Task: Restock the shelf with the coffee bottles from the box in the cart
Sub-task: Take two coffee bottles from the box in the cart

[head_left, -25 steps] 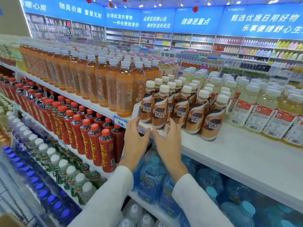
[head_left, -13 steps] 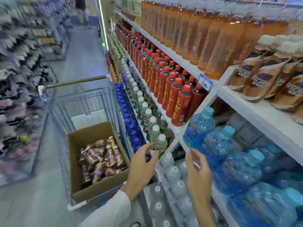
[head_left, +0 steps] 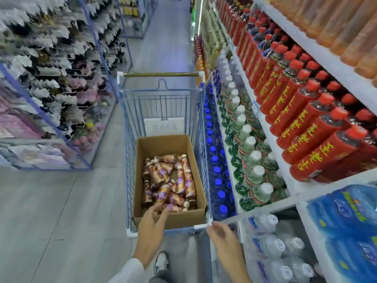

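We reach for the coffee bottles [head_left: 170, 181] lying in the box [head_left: 183, 218] in the cart [head_left: 161, 103]. Our left hand [head_left: 152, 226] has fingers apart, our right hand [head_left: 221, 234] is loose, both empty. Next we must grab one.

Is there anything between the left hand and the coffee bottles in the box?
Nothing visible. The box is open on top. The left hand reaches over the near rim of the cart and the box's near wall, its fingers just above the nearest coffee bottles.

Single head view: high, facing down aisle [head_left: 61, 201], steeply onto cart [head_left: 159, 90], shelf [head_left: 293, 190] right.
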Demonstrator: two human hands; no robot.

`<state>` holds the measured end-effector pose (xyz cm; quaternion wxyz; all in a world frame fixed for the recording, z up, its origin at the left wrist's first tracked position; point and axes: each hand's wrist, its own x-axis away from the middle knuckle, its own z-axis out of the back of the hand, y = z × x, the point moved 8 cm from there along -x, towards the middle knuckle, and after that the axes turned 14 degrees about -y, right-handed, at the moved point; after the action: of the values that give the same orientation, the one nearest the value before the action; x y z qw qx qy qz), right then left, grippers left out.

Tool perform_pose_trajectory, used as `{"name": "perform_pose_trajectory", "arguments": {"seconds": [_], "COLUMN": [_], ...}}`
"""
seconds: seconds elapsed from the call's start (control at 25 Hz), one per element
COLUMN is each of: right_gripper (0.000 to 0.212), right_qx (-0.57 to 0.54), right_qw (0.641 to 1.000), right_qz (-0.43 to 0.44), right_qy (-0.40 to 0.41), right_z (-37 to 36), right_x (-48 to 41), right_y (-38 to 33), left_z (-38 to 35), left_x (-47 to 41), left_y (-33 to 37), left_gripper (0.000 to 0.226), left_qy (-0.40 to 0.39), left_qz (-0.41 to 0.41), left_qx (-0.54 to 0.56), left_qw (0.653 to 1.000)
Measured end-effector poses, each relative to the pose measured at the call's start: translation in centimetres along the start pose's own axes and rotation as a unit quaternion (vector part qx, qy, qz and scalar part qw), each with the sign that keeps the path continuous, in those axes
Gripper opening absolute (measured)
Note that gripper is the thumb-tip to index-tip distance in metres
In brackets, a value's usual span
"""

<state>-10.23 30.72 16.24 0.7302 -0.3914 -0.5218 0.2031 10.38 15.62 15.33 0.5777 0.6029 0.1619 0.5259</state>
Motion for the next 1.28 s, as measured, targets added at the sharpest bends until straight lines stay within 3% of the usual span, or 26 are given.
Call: {"name": "perform_pose_trajectory", "arguments": {"seconds": [0.2, 0.28, 0.4, 0.52, 0.64, 0.88, 1.08, 1.28], "right_gripper": [0.020, 0.020, 0.019, 0.012, 0.012, 0.030, 0.023, 0.019], "right_qx": [0.041, 0.057, 0.089, 0.115, 0.144, 0.158, 0.154, 0.139], "right_qw": [0.999, 0.997, 0.994, 0.988, 0.979, 0.963, 0.956, 0.956], "right_qz": [-0.004, -0.016, -0.032, -0.054, -0.073, -0.137, -0.173, -0.182], "right_qy": [-0.030, -0.039, -0.055, -0.086, -0.123, -0.172, -0.181, -0.184], "right_z": [-3.2, -3.8, -4.5, -5.4, -6.2, -6.8, -6.0, -6.6], "right_x": [-6.1, -8.4, -11.3, -14.2, -17.2, -22.8, -26.0, -28.5], "right_y": [-3.3, -4.1, -4.9, -5.5, -5.7, -4.1, -2.7, -2.2], "left_z": [3.4, 4.0, 3.2, 2.7, 2.5, 2.5, 1.0, 0.4], "left_x": [-4.8, -6.9, -10.0, -15.0, -21.1, -32.6, -38.3, -40.6], "left_y": [-2.6, -4.3, -6.3, -6.4, -6.4, -12.0, -17.2, -19.3], "left_gripper": [0.012, 0.015, 0.014, 0.021, 0.024, 0.077, 0.094, 0.107], "left_qy": [-0.010, -0.003, 0.003, 0.018, 0.034, 0.090, 0.084, 0.086], "left_qz": [0.065, 0.121, 0.232, 0.238, 0.234, 0.322, 0.368, 0.344], "left_qx": [0.018, 0.088, 0.267, 0.299, 0.271, 0.140, 0.054, 0.041], "left_qw": [0.998, 0.989, 0.935, 0.924, 0.933, 0.932, 0.924, 0.934]}}
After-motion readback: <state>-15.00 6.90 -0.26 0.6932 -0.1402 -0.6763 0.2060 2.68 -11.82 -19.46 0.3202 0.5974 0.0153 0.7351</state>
